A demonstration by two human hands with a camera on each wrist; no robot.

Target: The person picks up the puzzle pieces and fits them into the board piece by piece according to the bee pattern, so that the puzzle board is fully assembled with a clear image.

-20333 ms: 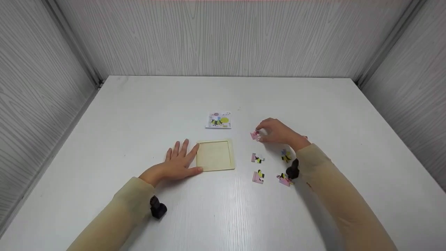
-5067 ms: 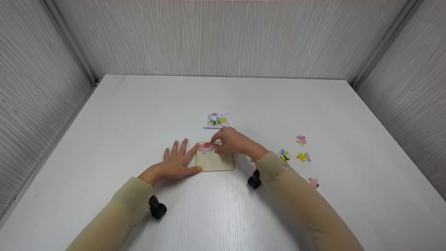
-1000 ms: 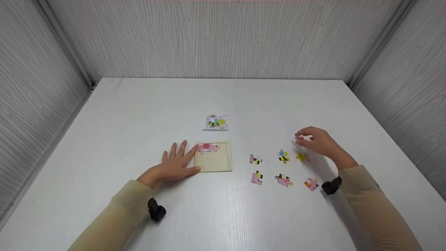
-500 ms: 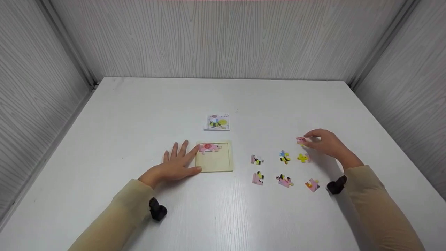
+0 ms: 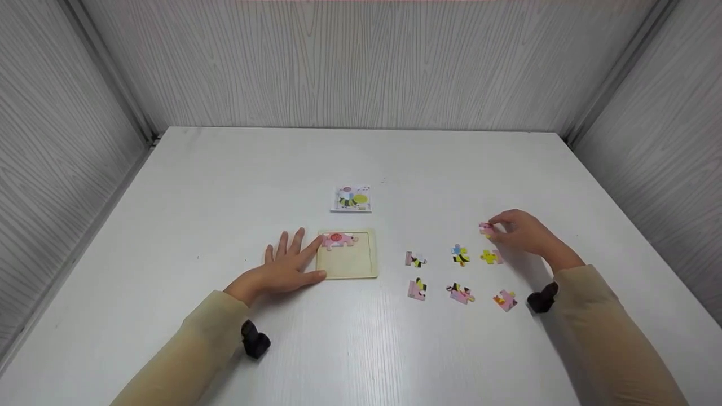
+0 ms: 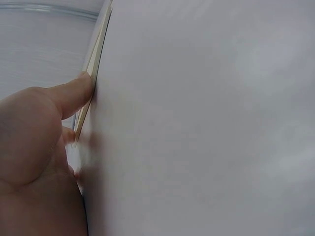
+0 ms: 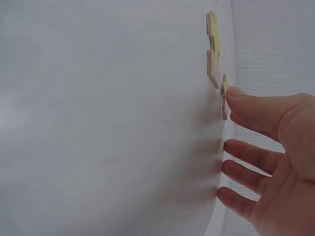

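My left hand (image 5: 286,269) rests spread at the left side of a square wooden puzzle tray (image 5: 347,272), with its index finger and thumb touching the edge. In the left wrist view the thumb (image 6: 74,94) lies against the tray's rim. Joined pink puzzle pieces (image 5: 338,241) with a red round shape lie along the tray's upper left. At the upper right of the loose pieces, my right hand (image 5: 522,232) pinches a pink puzzle piece (image 5: 485,228) between thumb and index finger. The right wrist view shows that piece (image 7: 224,101) low at the table, under the thumb tip.
Loose puzzle pieces lie right of the tray: a yellow one (image 5: 491,256), a blue-and-yellow one (image 5: 460,256), two at the left (image 5: 416,260), and pink ones (image 5: 505,300) nearer the front. A bee picture card (image 5: 351,199) lies behind the tray. Walls border the table.
Twenty seconds ago the tray was bare; pink pieces now lie in its top. My right hand has moved from the tray to the far right piece, shifting slightly there. The left hand stays.
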